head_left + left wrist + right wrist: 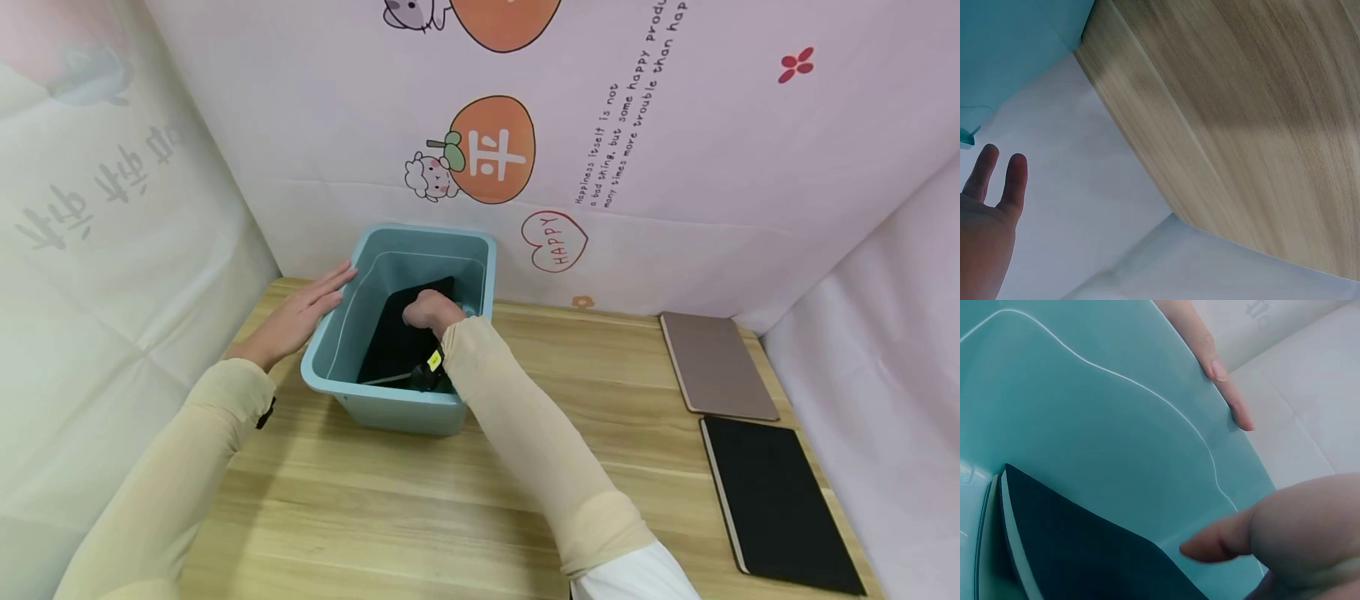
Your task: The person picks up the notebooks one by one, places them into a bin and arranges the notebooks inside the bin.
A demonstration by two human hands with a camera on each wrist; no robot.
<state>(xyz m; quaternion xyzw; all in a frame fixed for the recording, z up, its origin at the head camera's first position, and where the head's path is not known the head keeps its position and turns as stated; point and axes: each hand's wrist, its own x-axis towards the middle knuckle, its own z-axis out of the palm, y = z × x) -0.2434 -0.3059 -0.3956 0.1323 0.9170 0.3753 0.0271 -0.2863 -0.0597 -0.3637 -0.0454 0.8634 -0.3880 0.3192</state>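
A light blue plastic bin (401, 412) stands against the back wall. Straight fingers of my left hand (292, 321) rest against its left rim; in the left wrist view the hand (988, 237) shows two extended fingers. Inside the bin a black notebook (393, 333) leans, its pale page edge (1019, 544) visible in the right wrist view. My right hand (431, 310) reaches in above this notebook. The thumb (1213, 540) is extended and looks apart from the black cover; the other fingers are mostly hidden. Beside the notebook's page edge, another thin cover (984, 531) shows.
To the right on the wooden table (375, 517) lie a brownish-grey notebook (716, 367) and, nearer, a black notebook (780, 504). Printed white cloth walls (337, 108) close off the back and both sides.
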